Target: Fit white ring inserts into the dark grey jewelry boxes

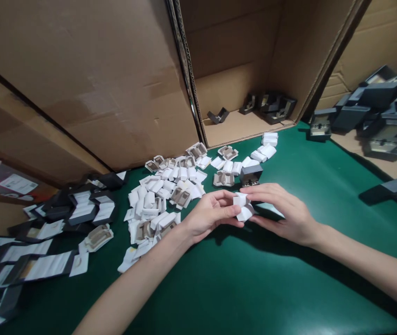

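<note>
Both hands meet over the green table (240,279), just in front of the person. The left hand (209,213) is curled, thumb and fingers pinched on a small white folded insert (242,206). The right hand (282,211) grips the same insert from the other side, fingers arched over its top. The insert sits between the two hands, slightly above the table surface (whether it touches the cloth cannot be told).

Just behind the fingertips stands a small dark grey box (251,174), upright, near the insert but apart from it. To the left of the hands lies a loose heap of white inserts (163,195), some showing beige faces. Further left, a spread of flat black cards with white panels (80,209) overlaps along the table edge.

At the back stands an open cardboard carton (240,60) on its side, with a few dark boxes (271,106) on its floor. More dark boxes are piled at the far right (376,107), well apart from the hands.
</note>
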{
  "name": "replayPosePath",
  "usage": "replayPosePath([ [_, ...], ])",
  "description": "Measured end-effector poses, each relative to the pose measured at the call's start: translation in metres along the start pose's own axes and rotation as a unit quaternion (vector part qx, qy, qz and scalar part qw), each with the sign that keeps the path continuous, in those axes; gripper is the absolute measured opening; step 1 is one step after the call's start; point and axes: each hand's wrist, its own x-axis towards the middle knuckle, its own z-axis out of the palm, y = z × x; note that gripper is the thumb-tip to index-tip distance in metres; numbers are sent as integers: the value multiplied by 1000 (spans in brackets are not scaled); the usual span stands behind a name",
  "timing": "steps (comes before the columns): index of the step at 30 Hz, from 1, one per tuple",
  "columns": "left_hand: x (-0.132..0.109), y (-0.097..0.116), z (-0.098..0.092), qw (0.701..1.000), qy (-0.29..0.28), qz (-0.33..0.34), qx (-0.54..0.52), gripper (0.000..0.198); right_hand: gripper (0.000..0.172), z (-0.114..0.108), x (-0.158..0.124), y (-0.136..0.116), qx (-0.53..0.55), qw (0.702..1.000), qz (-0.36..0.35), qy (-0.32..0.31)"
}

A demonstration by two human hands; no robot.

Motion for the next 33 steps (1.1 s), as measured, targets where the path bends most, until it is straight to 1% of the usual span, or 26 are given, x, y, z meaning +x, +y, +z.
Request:
replayPosePath([
  [2,1,-2,0,1000,4,4,-12,41,52,0,0,-1,1,1000,2,7],
  [5,2,-8,2,999,15,30,-42,49,54,1,-1,-1,9,1000,9,9],
  [7,2,-11,4,997,12,32,-69,51,52,1,-1,-3,20,1000,22,9],
  [11,1,-16,10,995,6,10,-95,57,47,1,1,-7,39,998,41,16],
  [14,0,-20,12,994,27,21,-99,59,42,2,1,-9,44,998,49,22],
  [17,1,-24,13,992,38,36,-112,58,42,2,0,-9,62,996,55,18],
  [21,1,-25,15,991,23,34,-124,54,45,4,-1,-9,69,996,38,30],
  [26,0,-25,16,989,24,14,-148,60,51,4,-2,-10,44,998,8,48],
  [29,0,-25,15,989,-2,-11,-148,61,54,2,-1,-8,41,998,-18,47],
  [33,1,-25,14,989,-35,-28,-141,55,54,-1,0,-4,49,998,-25,34],
])
